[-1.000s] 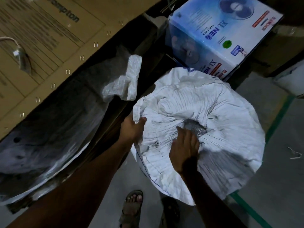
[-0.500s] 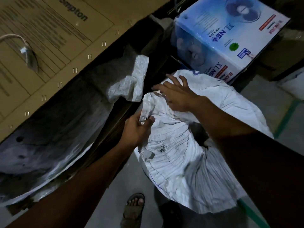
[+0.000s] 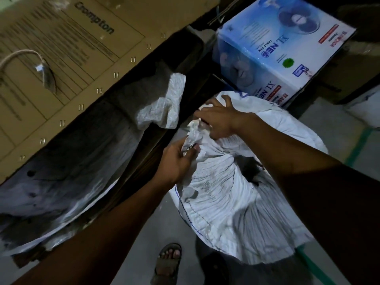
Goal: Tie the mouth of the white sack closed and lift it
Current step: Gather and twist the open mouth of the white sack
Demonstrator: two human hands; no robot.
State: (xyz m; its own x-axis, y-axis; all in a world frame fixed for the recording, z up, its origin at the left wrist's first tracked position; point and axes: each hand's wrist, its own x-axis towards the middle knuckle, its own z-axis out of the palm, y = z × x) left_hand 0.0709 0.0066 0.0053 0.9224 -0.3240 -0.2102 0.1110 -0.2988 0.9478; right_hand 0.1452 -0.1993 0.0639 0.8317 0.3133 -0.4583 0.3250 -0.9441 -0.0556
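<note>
Grey floor [image 3: 148, 223]; both hands [image 3: 176, 161] pinching sack mouth [image 3: 194, 136].

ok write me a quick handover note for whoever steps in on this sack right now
Left hand: pinches a gathered flap of the white sack at its near-left edge.
Right hand: reaches over the sack's top and grips bunched cloth just above the left grip.
Sack: stands on the floor by the blue fan box; a dark opening still gapes.
Done: part of the mouth gathered.
Left: close the gap, tie it, lift.
</note>
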